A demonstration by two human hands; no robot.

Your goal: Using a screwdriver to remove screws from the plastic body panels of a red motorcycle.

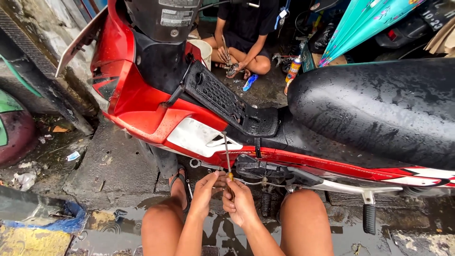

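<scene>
- Right hand [241, 203], lower centre: clenched on screwdriver [228, 163], shaft up toward red side panel [142, 111].
- Left hand [206, 189]: fingers pinch near the handle, steadying.
- Screwdriver: light, stiff, thin; likely wet, so slippery. Best held by handle.
- Footrest [369, 218] lower right; wet seat [379, 109] right.
- Another person's hand [223, 54] at top centre.

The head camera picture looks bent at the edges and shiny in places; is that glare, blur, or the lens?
Head view: wide lens bows the edges; soft, even daylight, no hard shadows; wet sheen on the black seat and the puddled ground; the hands, left hand and right hand on the screwdriver, look sharp.
</scene>
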